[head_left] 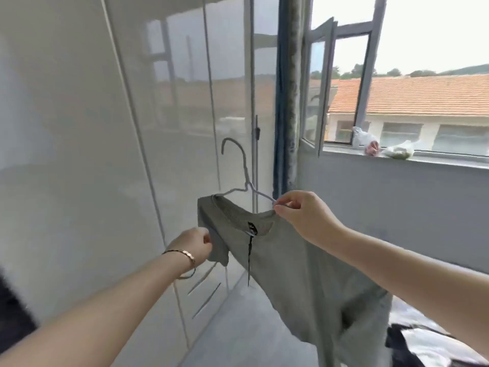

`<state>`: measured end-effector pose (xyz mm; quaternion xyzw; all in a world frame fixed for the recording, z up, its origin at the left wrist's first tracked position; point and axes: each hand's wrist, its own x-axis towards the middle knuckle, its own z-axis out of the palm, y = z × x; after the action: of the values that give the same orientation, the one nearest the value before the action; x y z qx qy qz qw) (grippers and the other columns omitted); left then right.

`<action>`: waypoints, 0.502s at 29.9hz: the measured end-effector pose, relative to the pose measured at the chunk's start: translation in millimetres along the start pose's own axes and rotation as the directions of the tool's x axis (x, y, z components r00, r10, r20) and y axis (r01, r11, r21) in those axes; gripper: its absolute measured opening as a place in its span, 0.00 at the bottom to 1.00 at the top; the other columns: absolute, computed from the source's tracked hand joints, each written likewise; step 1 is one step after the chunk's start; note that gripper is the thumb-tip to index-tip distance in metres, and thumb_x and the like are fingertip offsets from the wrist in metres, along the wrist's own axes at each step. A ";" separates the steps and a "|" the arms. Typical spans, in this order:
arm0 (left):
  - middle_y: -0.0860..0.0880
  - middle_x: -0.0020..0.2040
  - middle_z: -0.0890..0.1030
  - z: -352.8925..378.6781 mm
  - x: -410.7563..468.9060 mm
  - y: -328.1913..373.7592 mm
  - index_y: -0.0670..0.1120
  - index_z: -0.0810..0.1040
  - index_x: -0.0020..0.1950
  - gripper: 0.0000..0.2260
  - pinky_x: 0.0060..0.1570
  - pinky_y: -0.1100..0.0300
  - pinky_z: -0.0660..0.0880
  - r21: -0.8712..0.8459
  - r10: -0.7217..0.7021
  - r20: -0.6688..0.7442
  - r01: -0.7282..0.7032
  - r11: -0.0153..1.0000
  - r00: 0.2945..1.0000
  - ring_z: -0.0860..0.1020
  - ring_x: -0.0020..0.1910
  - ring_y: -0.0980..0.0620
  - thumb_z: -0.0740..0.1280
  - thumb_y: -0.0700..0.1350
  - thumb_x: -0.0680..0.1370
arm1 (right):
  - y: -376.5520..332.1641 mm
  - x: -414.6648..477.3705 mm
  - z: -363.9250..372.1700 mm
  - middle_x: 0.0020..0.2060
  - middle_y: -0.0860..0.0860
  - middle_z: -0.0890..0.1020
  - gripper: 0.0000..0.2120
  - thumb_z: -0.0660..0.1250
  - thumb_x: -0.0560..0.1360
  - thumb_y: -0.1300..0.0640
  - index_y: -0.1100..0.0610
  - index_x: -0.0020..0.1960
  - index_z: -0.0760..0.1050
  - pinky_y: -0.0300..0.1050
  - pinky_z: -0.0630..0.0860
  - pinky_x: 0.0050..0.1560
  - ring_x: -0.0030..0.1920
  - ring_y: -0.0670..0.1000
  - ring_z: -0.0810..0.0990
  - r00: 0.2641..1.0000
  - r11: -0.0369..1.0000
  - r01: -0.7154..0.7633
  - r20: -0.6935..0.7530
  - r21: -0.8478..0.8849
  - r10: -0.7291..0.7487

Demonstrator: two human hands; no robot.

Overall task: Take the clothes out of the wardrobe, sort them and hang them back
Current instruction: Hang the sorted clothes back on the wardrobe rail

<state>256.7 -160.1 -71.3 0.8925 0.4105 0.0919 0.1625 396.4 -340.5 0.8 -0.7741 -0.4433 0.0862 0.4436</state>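
The wardrobe (pixel 105 128) is seen with its glossy white doors closed. Right of it a curtain (pixel 287 102) is hung, then an open window (pixel 325 83), with plastic bags (pixel 366 141) laid on its sill (pixel 436 161). Dark clothes (pixel 423 345) are piled farther right. A grey shirt (pixel 291 260) on a wire hanger (pixel 244 168) is held in the air just before the doors. The hook is pointed up; the shirt's length is slanted from the collar down and away from the wardrobe. The sleeve is pinched by the left hand (pixel 193 245), the hanger's arm by the right hand (pixel 304 215).
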 end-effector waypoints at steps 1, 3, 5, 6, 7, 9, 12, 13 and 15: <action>0.45 0.50 0.79 -9.0 -8.4 -15.5 0.46 0.78 0.52 0.08 0.48 0.58 0.72 -0.006 -0.055 -0.033 0.054 0.998 0.998 0.77 0.50 0.45 0.61 0.42 0.76 | -11.7 4.0 10.6 0.26 0.44 0.72 0.05 0.64 0.77 0.55 0.51 0.43 0.77 0.28 0.60 0.21 0.21 0.42 0.67 0.999 0.999 0.031 0.038 0.018 -0.031; 0.46 0.50 0.80 -27.2 -29.8 -46.6 0.45 0.78 0.53 0.09 0.48 0.58 0.72 -0.030 -0.172 -0.095 0.170 0.985 0.980 0.77 0.49 0.46 0.61 0.42 0.76 | -35.5 11.4 33.9 0.26 0.45 0.73 0.06 0.64 0.77 0.55 0.50 0.41 0.75 0.30 0.59 0.19 0.19 0.41 0.66 0.987 0.994 0.084 0.130 0.071 -0.093; 0.47 0.50 0.80 -45.1 -56.1 -75.7 0.46 0.78 0.51 0.09 0.48 0.59 0.72 -0.073 -0.296 -0.153 0.288 0.955 0.943 0.77 0.50 0.46 0.60 0.41 0.76 | -61.1 15.0 58.0 0.28 0.46 0.74 0.06 0.63 0.77 0.55 0.50 0.41 0.75 0.31 0.60 0.20 0.21 0.42 0.67 0.966 0.985 0.115 0.219 0.125 -0.140; 0.47 0.50 0.81 -53.9 -72.2 -89.3 0.47 0.78 0.50 0.08 0.50 0.58 0.73 -0.099 -0.358 -0.181 0.345 0.933 0.916 0.78 0.51 0.46 0.60 0.41 0.76 | -74.3 16.9 71.0 0.29 0.46 0.75 0.06 0.64 0.77 0.55 0.50 0.41 0.75 0.33 0.62 0.22 0.24 0.44 0.68 0.953 0.981 0.131 0.254 0.144 -0.165; 0.47 0.49 0.81 -61.2 -87.2 -102.1 0.48 0.78 0.47 0.07 0.51 0.58 0.74 -0.118 -0.402 -0.203 0.385 0.915 0.893 0.78 0.52 0.46 0.60 0.41 0.76 | -87.1 17.8 82.3 0.30 0.46 0.75 0.07 0.64 0.77 0.56 0.50 0.40 0.75 0.35 0.64 0.25 0.26 0.46 0.69 0.941 0.976 0.146 0.281 0.161 -0.187; 0.48 0.46 0.81 -76.8 -121.7 -125.0 0.48 0.76 0.42 0.07 0.50 0.57 0.75 -0.129 -0.481 -0.238 0.463 0.877 0.844 0.79 0.51 0.46 0.59 0.42 0.76 | -112.2 21.0 107.3 0.30 0.47 0.74 0.09 0.65 0.76 0.57 0.50 0.37 0.74 0.39 0.65 0.28 0.28 0.47 0.69 0.916 0.962 0.181 0.323 0.203 -0.240; 0.49 0.43 0.80 -102.6 -173.6 -156.1 0.48 0.75 0.40 0.09 0.48 0.56 0.75 -0.123 -0.585 -0.285 0.576 0.808 0.760 0.80 0.48 0.46 0.57 0.41 0.76 | -153.4 19.2 143.3 0.29 0.49 0.72 0.05 0.65 0.76 0.59 0.55 0.42 0.77 0.40 0.63 0.29 0.28 0.49 0.68 0.861 0.945 0.215 0.409 0.247 -0.303; 0.49 0.41 0.80 -111.1 -187.7 -166.2 0.49 0.73 0.39 0.09 0.47 0.55 0.75 -0.125 -0.610 -0.301 0.604 0.787 0.733 0.80 0.48 0.46 0.56 0.40 0.76 | -166.9 18.0 154.1 0.29 0.50 0.72 0.05 0.64 0.76 0.60 0.56 0.43 0.78 0.41 0.62 0.29 0.28 0.49 0.67 0.845 0.941 0.210 0.435 0.265 -0.311; 0.49 0.41 0.79 -128.1 -212.9 -184.7 0.50 0.71 0.36 0.11 0.47 0.55 0.75 -0.136 -0.661 -0.338 0.661 0.738 0.669 0.80 0.48 0.46 0.56 0.40 0.76 | -194.1 15.3 176.8 0.29 0.51 0.72 0.06 0.64 0.76 0.61 0.58 0.43 0.78 0.40 0.61 0.30 0.28 0.50 0.67 0.819 0.931 0.209 0.466 0.301 -0.335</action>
<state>-48.8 -182.2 -26.1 0.6497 0.7280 0.1911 0.1065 193.9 -179.5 48.4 -0.5934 -0.6377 0.2752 0.4067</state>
